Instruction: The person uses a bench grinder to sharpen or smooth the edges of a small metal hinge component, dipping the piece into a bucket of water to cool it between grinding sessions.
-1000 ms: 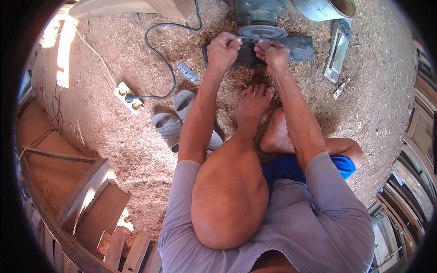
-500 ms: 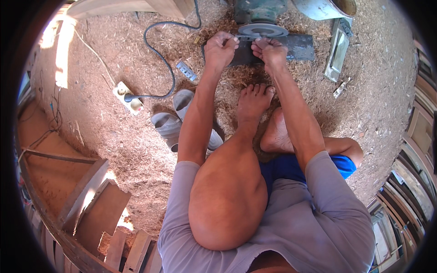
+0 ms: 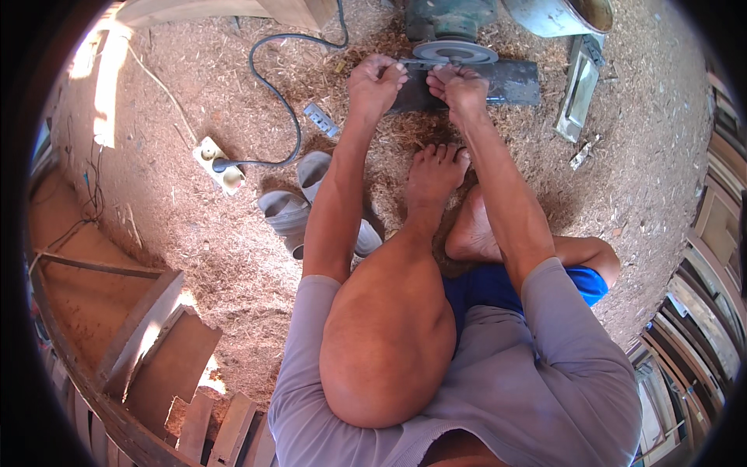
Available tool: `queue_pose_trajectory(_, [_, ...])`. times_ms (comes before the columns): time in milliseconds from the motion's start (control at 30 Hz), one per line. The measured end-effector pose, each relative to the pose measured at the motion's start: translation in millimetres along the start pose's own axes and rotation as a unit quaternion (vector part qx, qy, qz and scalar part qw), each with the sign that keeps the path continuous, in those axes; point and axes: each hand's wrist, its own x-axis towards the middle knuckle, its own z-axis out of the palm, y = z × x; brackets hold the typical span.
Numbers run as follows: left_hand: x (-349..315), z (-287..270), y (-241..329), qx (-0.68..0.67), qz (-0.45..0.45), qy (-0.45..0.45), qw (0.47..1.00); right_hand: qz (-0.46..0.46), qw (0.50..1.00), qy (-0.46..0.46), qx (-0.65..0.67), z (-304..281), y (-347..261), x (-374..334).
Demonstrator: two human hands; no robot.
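Note:
A bench grinder (image 3: 451, 19) with a green body stands on the ground at the far side, its grey round grinding wheel (image 3: 455, 52) facing me. Just left of and below the wheel's near edge, my left hand (image 3: 375, 84) pinches the end of a thin metal strip (image 3: 416, 65). My right hand (image 3: 461, 89) closes its fingers on the strip's other end, right under the wheel. The strip's exact kind is too small to make out, and the fingers cover its ends. Beneath both hands lies a dark flat board (image 3: 510, 82).
A black cable (image 3: 272, 39) runs from a cream power strip (image 3: 210, 163) toward the far side. Near my left arm are a small grey-blue block (image 3: 320, 120) and grey sandals (image 3: 284, 212). Right of the grinder lie a hand plane-like metal tool (image 3: 577, 89) and a pale bucket (image 3: 548, 15).
Both hands keep their hold beside the wheel, with only a very slight shift of the right hand to the left. The whole view has moved a little.

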Motion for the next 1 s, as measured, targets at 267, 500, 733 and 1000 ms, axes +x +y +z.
queue_pose_trajectory(267, [2.8,0.3,-3.8,0.055,0.001,0.004,0.998,0.001,1.000,0.003,-0.004,-5.2,-3.0,-1.1])
queue_pose_trajectory(500, [5.2,5.4,-6.5,0.149,0.004,0.010,0.989,0.008,1.000,0.016,-0.007,-9.7,-8.7,-1.6])
queue_pose_trajectory(733, [4.9,15.1,-2.0,0.208,0.009,0.008,0.978,0.010,1.000,0.027,-0.005,-19.0,-10.2,1.5])
queue_pose_trajectory(1000, [10.2,6.0,-14.3,0.180,0.028,0.015,0.983,0.011,1.000,0.015,0.007,-12.2,-10.4,-0.7])
